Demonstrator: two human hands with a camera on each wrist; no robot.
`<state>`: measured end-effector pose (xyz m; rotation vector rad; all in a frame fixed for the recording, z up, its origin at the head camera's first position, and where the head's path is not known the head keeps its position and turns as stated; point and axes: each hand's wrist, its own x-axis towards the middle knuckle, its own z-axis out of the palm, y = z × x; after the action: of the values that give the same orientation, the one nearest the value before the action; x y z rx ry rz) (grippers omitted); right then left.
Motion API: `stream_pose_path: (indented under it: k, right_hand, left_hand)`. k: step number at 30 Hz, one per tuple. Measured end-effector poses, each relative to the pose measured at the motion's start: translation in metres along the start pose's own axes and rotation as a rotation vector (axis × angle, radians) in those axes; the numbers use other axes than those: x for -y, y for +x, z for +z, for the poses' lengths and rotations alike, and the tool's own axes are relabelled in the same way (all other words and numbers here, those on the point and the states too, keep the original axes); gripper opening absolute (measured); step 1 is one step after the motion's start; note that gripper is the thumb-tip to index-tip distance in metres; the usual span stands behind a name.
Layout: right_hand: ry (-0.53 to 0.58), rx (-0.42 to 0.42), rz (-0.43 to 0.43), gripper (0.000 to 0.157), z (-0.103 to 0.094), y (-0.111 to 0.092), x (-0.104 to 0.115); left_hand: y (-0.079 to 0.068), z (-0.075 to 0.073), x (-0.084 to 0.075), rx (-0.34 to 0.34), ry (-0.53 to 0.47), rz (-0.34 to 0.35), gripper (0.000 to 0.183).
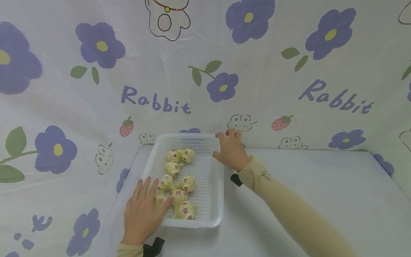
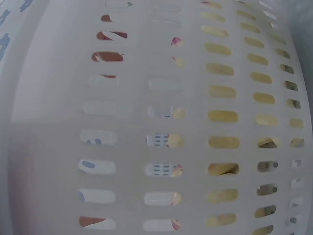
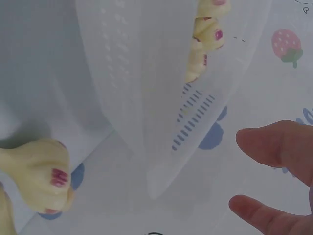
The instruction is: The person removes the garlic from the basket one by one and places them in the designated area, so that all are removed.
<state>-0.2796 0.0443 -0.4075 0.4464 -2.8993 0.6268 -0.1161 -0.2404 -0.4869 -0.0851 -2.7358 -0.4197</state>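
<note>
Several pale yellow garlic bulbs (image 1: 186,184) with purple-red marks lie in a white slotted plastic basket (image 1: 210,221), mostly along its left and middle. My left hand (image 1: 144,210) rests at the basket's near left side, fingers straight and thumb reaching inward over the bulbs. The left wrist view is filled by the basket's slotted wall (image 2: 132,125), with yellow showing through. Beside the far right corner is my right hand (image 1: 231,150), its fingers loosely bent and spread. In the right wrist view its thumb and a finger stand apart with nothing between them, away from the basket's corner.
The right wrist view shows another garlic bulb (image 3: 41,176) outside the basket, at the left. A pale table (image 1: 308,192) extends to the right. Behind it hangs a white cloth (image 1: 257,64) printed with purple flowers and "Rabbit".
</note>
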Motion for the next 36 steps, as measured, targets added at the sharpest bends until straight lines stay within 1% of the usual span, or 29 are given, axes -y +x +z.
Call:
stream_pose_path:
  k: [4, 12, 19, 26, 28, 31, 36]
  right_hand:
    - [-0.021, 0.023, -0.026, 0.064, 0.002, 0.001, 0.008]
    - [-0.1, 0.063, -0.041, 0.064, 0.011, 0.006, 0.025]
    - [-0.115, 0.108, -0.05, 0.065, 0.021, 0.009, 0.038]
    - [-0.105, 0.111, -0.064, 0.065, 0.029, 0.018, 0.047]
    - [-0.098, 0.127, -0.061, 0.066, 0.031, 0.02, 0.051]
    - [-0.097, 0.146, -0.063, 0.066, 0.036, 0.024, 0.055]
    - [-0.125, 0.165, -0.077, 0.066, 0.043, 0.028, 0.059]
  left_hand:
    - [-0.001, 0.0, 0.0, 0.0, -0.006, -0.003, 0.08]
    - [-0.001, 0.003, 0.004, -0.01, -0.009, -0.003, 0.081]
    - [-0.001, 0.003, 0.003, -0.01, 0.0, 0.001, 0.08]
    - [0.001, 0.002, 0.004, -0.025, 0.008, 0.011, 0.08]
    - [0.001, 0.002, 0.004, -0.026, 0.01, 0.011, 0.08]
    - [0.001, 0.002, 0.004, -0.022, 0.009, 0.007, 0.08]
    - [0.0, 0.002, 0.002, -0.003, 0.01, -0.002, 0.08]
